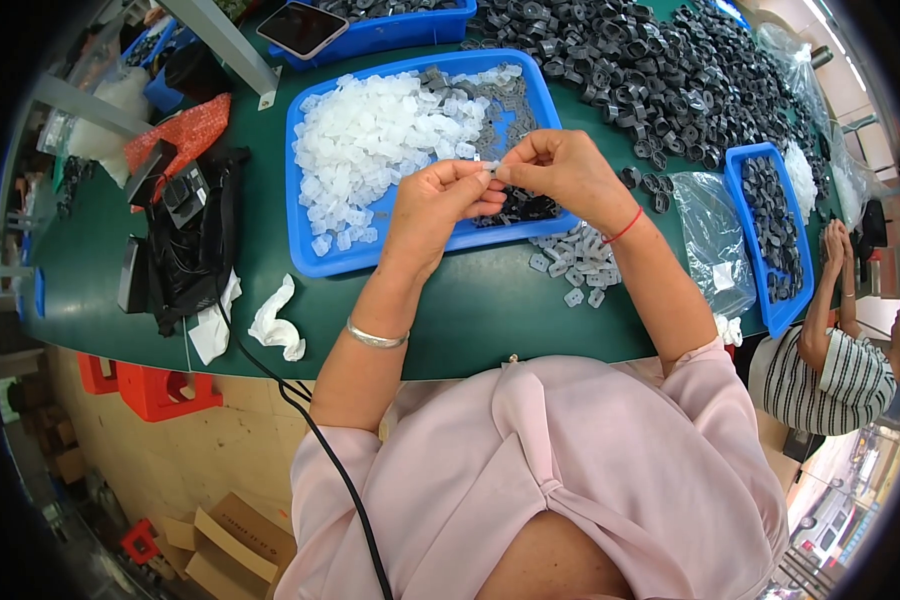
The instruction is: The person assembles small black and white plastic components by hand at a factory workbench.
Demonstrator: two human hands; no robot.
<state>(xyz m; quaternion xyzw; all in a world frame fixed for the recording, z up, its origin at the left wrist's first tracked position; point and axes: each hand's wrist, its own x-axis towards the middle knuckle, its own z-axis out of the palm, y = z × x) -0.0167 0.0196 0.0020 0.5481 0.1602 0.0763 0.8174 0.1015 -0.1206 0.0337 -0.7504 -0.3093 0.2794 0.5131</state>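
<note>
Above the front right part of a blue tray (320, 264), my two hands meet fingertip to fingertip. My left hand (438, 203) and my right hand (568, 177) are both closed in a pinch on one small plastic piece (491, 168), pale with a dark spot; its exact shape is mostly covered by the fingers. Translucent white plastic pieces (365, 135) are heaped in the tray's left and middle. Small grey parts (510, 100) fill its back right, and black parts (525, 208) lie under my right hand. Several clear-grey pieces (577, 262) are scattered on the green table (450, 330) beside the tray.
A large pile of black plastic rings (660, 75) covers the back right. Nearby are a clear bag (715, 240) and a narrow blue tray (776, 310) of dark parts. A phone (303, 29), black bag (195, 250), crumpled tissue (278, 320) and cable (340, 470) are leftward. Another person (830, 375) sits right.
</note>
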